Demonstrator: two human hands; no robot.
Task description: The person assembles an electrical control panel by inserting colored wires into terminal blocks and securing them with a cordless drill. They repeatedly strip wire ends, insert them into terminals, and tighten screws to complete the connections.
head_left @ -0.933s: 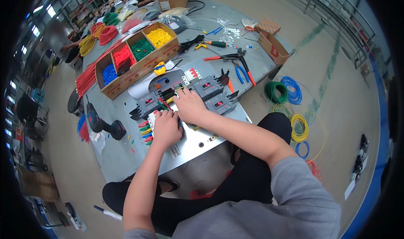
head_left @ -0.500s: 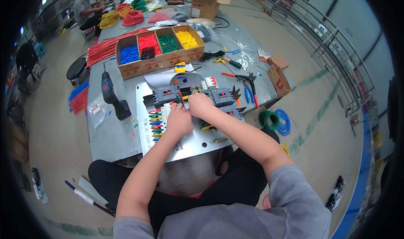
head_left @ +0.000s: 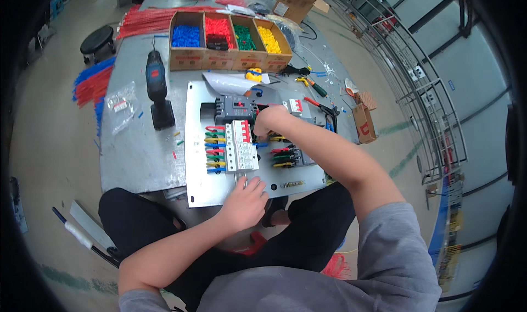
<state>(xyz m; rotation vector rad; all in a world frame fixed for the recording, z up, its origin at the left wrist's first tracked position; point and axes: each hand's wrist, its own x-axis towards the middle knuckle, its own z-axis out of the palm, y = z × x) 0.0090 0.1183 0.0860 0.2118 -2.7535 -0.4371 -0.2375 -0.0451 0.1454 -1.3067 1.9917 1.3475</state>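
Observation:
A silvery metal mounting plate (head_left: 198, 185) lies across the table's near edge, above my knees. On it stands a row of white circuit breakers (head_left: 237, 147) with red switches, coloured wire loops (head_left: 216, 150) along its left side. My left hand (head_left: 245, 205) is at the lower end of this row, fingers apart and fingertips by the short rail end. My right hand (head_left: 269, 120) is curled down beside the dark grey moulded breaker (head_left: 235, 109), among wires; what its fingers pinch is hidden. Beneath my right forearm sits another dark breaker (head_left: 302, 157) with coloured wires.
A cardboard box (head_left: 189, 59) with blue, red, green and yellow small parts stands behind the plate. Left lie a cordless drill (head_left: 157, 89) and a plastic bag (head_left: 121, 106). A yellow tape measure (head_left: 253, 74), a screwdriver (head_left: 317, 88) and red-handled pliers (head_left: 318, 104) lie beyond.
My left hand has drawn back toward me, from the top of the white breaker row to its lower end. My right hand stays among the wires. The view has shifted.

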